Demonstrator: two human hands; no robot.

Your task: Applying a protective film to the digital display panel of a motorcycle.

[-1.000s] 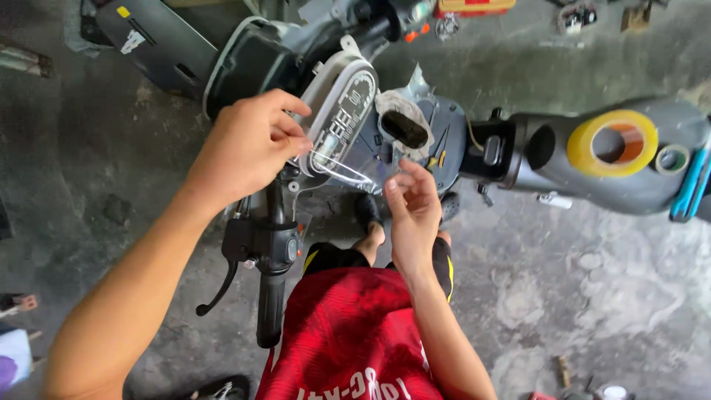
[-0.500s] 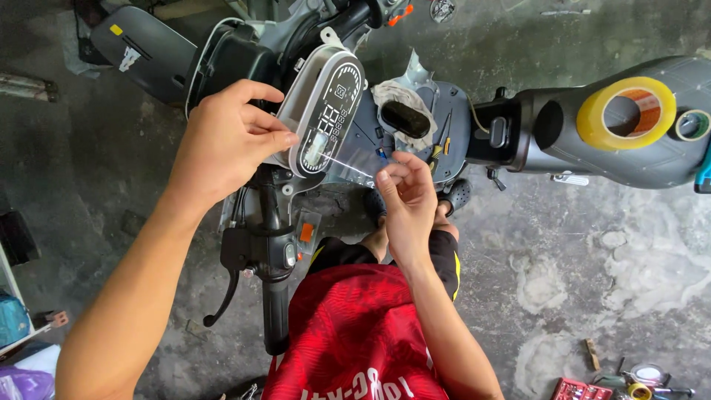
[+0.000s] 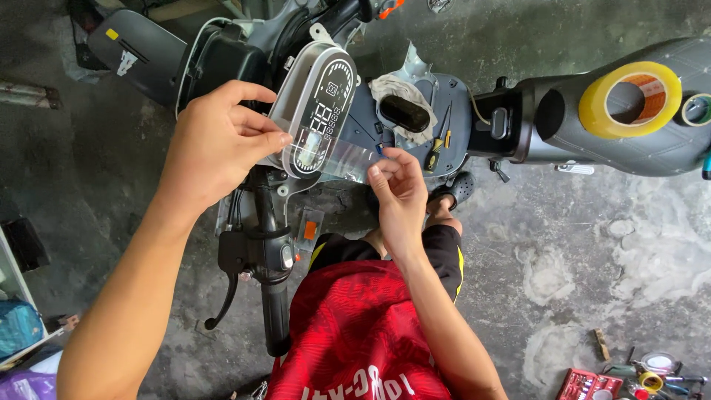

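Below, stained concrete floor; left hand clasping meter, right hand pinching film.

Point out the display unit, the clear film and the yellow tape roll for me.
display unit [image 3: 320, 111], head view, on its dark screen face.
clear film [image 3: 346, 158], head view, on the peeled strip's middle.
yellow tape roll [image 3: 601, 104], head view, on the left of its ring.

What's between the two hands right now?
In the head view, a clear film strip spans from the display panel under the left hand to the right hand.
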